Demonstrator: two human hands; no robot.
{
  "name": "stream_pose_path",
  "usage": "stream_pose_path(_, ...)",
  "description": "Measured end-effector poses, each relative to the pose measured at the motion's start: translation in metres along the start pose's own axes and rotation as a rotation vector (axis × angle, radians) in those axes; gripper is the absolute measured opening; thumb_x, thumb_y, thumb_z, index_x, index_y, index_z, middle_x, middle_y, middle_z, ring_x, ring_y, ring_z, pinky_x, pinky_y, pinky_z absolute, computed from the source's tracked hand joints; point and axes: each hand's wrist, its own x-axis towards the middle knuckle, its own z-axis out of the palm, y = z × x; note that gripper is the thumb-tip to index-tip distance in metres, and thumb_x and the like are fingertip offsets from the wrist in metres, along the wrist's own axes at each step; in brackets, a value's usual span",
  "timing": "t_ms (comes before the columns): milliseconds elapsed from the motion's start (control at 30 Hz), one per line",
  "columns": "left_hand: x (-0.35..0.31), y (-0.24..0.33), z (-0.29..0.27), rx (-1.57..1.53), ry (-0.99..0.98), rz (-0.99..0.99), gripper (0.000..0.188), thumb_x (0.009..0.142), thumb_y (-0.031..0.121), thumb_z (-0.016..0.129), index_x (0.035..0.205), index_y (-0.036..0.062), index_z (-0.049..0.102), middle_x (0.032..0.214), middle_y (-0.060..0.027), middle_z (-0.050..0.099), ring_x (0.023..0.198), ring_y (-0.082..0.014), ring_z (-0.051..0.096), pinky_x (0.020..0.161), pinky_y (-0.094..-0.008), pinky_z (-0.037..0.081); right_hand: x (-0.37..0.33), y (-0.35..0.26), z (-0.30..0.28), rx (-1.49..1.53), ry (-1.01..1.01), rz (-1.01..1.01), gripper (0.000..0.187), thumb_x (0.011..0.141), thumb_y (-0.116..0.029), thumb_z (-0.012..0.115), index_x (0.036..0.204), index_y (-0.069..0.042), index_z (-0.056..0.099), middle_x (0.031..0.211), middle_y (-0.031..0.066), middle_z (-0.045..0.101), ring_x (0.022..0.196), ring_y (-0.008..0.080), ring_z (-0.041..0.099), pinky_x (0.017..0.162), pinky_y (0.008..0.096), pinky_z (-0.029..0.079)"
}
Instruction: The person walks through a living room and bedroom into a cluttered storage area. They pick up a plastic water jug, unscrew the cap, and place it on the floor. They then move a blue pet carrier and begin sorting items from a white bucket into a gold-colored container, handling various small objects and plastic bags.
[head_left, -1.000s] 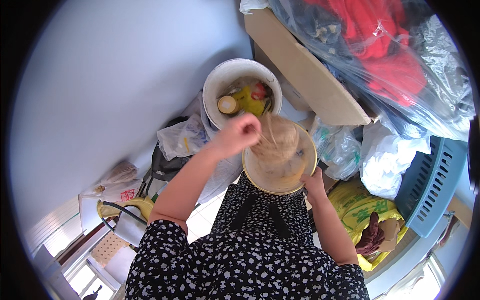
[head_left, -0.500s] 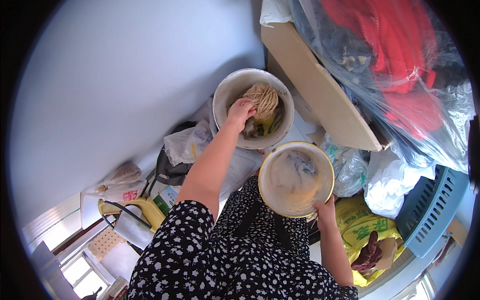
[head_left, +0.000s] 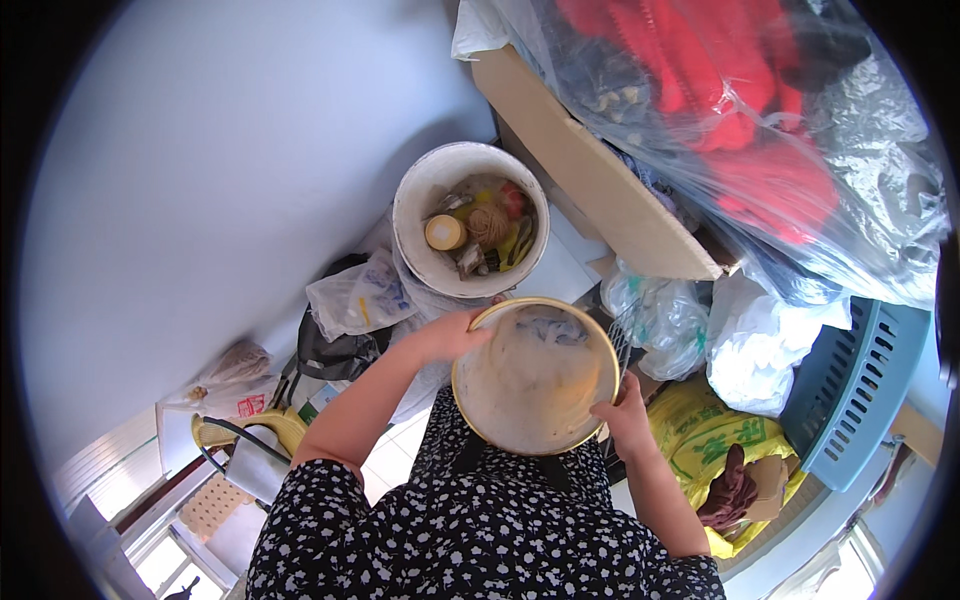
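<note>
Both my hands hold a round, shallow lid (head_left: 535, 385) with a yellow rim and a smudged, whitish face. My left hand (head_left: 456, 336) grips its upper left edge, fingers mostly hidden by the rim. My right hand (head_left: 624, 412) closes on the lower right edge, thumb on top. Just beyond the lid stands a white bucket (head_left: 405, 235), uncovered. Inside it lie a ball of brown twine (head_left: 488, 227), a round tan roll (head_left: 445, 232), something red (head_left: 513, 200) and several small items I cannot make out.
Against the wall by the bucket lie a clear plastic bag (head_left: 362, 298) and a black bag (head_left: 335, 345). A cardboard box (head_left: 600, 170) leans at the right, below plastic-wrapped red cloth (head_left: 740, 110). Further right are a white bag (head_left: 755, 345), a blue basket (head_left: 860, 395) and a yellow sack (head_left: 700, 420).
My left hand has let go of the beige twine in the bucket and come back to the lid's edge. The lid has shifted slightly left, and the view has moved.
</note>
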Motion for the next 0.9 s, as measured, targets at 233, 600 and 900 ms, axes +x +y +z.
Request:
stream_pose_path(233,-0.070,-0.032,0.004,-0.188,0.110,-0.067,0.045,0.085,0.022,0.053,0.124,0.0013,0.053,0.108,-0.0103,0.064,0.099,-0.0195,0.059,0.088,-0.0331,0.044,-0.015,-0.010,-0.023,-0.017,-0.181,-0.001,0.049,0.088,-0.024,0.065,0.125,-0.003,0.041,0.114,0.0108,0.057,0.103,0.0164,0.055,0.088,0.0310,0.045)
stream_pose_path(600,-0.191,-0.100,0.009,-0.897,0.721,-0.166,0.041,0.081,0.014,0.055,0.120,-0.0003,0.053,0.109,-0.0077,0.061,0.094,-0.0187,0.059,0.078,-0.0313,0.048,-0.050,-0.057,-0.013,-0.120,-0.132,-0.179,0.034,0.097,-0.012,0.042,0.129,-0.001,0.038,0.111,0.0131,0.061,0.092,0.0137,0.057,0.081,0.0274,0.048)
stream_pose_path(900,-0.222,-0.141,0.034,-1.136,0.852,-0.082,0.041,0.083,0.011,0.055,0.121,-0.0048,0.050,0.112,-0.0135,0.060,0.098,-0.0232,0.061,0.085,-0.0344,0.050,0.066,-0.109,0.113,-0.065,-0.270,-0.365,0.032,0.097,-0.015,0.047,0.125,0.001,0.050,0.114,0.0082,0.060,0.105,0.0129,0.054,0.093,0.0267,0.042)
